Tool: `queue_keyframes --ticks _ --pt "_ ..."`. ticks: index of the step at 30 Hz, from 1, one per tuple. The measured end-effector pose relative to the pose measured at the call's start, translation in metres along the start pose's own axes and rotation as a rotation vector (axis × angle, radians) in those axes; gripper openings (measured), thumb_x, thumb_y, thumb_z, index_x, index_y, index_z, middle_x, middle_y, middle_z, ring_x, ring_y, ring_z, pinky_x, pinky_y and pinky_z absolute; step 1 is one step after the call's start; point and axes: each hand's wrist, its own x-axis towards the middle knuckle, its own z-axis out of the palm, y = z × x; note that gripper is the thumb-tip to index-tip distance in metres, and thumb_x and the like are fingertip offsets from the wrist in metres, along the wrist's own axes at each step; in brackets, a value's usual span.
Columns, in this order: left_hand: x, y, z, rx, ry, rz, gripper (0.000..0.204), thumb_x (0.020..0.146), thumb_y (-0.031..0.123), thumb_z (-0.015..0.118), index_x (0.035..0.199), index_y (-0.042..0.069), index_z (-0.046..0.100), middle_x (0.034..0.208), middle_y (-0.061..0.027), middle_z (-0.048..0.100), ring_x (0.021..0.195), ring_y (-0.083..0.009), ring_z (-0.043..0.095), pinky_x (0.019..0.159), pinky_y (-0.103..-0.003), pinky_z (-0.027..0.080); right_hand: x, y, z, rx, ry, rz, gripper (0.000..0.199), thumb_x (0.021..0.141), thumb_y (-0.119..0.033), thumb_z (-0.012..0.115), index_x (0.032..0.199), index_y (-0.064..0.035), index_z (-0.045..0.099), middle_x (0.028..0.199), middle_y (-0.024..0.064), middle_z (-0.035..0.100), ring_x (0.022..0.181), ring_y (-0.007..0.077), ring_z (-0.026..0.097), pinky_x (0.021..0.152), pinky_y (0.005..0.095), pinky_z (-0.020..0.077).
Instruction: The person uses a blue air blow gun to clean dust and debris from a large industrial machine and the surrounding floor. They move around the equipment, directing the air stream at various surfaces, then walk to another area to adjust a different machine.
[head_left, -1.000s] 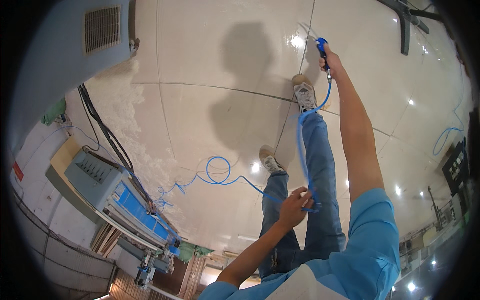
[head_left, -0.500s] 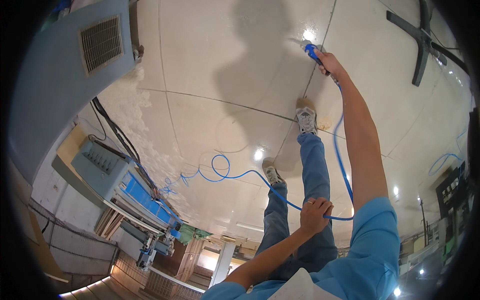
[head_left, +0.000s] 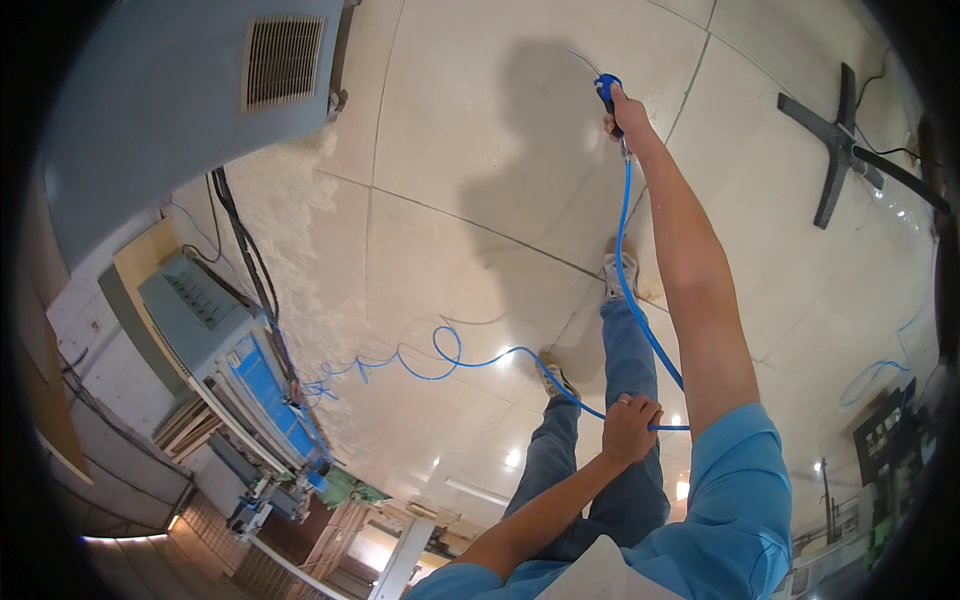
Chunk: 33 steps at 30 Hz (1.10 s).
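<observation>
The right hand (head_left: 622, 118), at 1 o'clock in the head view, is wrapped around a blue air gun (head_left: 607, 88). A thin bent metal tube (head_left: 584, 61) sticks out of the gun's front toward 11 o'clock. A blue hose (head_left: 628, 190) joins the gun's bottom end and hangs down toward 6 o'clock, then goes behind the right arm. The left hand (head_left: 630, 428), at 4 o'clock, has its fingers curled around this same hose, which comes out on both sides of it. From there the hose wiggles away toward 9 o'clock, makes a round loop, and ends up in a curly bunch at 8 o'clock.

The right shoe (head_left: 618, 275) is near 3 o'clock, and the left shoe (head_left: 552, 374) is between 4 and 5. Both are on the shiny pale floor (head_left: 430, 110). A big blue-gray box (head_left: 180, 130) with a vent (head_left: 284, 62) is at 11 o'clock. A gray and blue machine (head_left: 190, 305) is at 9 o'clock. A black stand foot (head_left: 845, 150) is at 2 o'clock.
</observation>
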Motion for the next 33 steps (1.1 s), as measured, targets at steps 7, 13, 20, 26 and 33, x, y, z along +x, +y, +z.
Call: queue_keyframes --ticks 7,13,20,26,33 --pt "-0.060 -0.034 0.028 -0.051 0.134 0.029 0.015 0.086 0.020 0.068 0.098 0.011 0.064 0.098 -0.0085 0.060 0.092 -0.0329 0.059 0.079 -0.043 0.049 -0.108 0.089 -0.144 -0.833 0.049 -0.073 0.065 0.098 -0.058 0.048 0.069 -0.0013 0.059 0.057 0.0131 0.058 0.044 0.0229 0.058 0.041 0.0403 0.0427" --pt "-0.258 -0.145 0.015 0.026 0.230 -0.059 0.032 0.090 0.029 0.066 0.112 0.008 0.061 0.101 -0.0128 0.065 0.090 -0.0338 0.064 0.076 -0.047 0.050 -0.286 0.214 -0.244 -1.083 0.237 0.092 0.066 0.094 -0.058 0.050 0.089 0.0065 0.063 0.057 0.0141 0.060 0.047 0.0275 0.061 0.046 0.0414 0.0476" --pt "-0.519 -0.248 0.024 -0.113 0.491 -0.770 0.022 0.095 0.028 0.061 0.100 0.008 0.069 0.095 -0.0134 0.067 0.094 -0.0361 0.064 0.085 -0.047 0.050 -0.359 0.389 -0.110 -0.935 0.127 0.165 0.069 0.100 -0.059 0.043 0.082 0.0037 0.066 0.058 0.0146 0.061 0.045 0.0273 0.061 0.045 0.0420 0.0482" --pt "-0.687 -0.246 0.065 -0.245 0.431 -1.156 0.027 0.099 0.030 0.056 0.090 0.006 0.067 0.089 -0.0183 0.064 0.089 -0.0403 0.063 0.077 -0.049 0.050 -0.420 0.488 0.036 -1.186 -0.132 -0.012 0.069 0.097 -0.063 0.047 0.067 -0.0023 0.056 0.049 0.0104 0.052 0.037 0.0242 0.051 0.035 0.0405 0.0374" --pt "-0.823 -0.211 0.125 -0.246 0.551 -1.316 0.033 0.101 0.033 0.054 0.088 0.006 0.067 0.087 -0.0181 0.065 0.086 -0.0395 0.064 0.075 -0.050 0.051 -0.501 0.448 0.162 -0.722 0.003 0.154 0.068 0.099 -0.066 0.039 0.067 -0.0067 0.051 0.047 0.0090 0.048 0.035 0.0246 0.046 0.034 0.0402 0.0353"
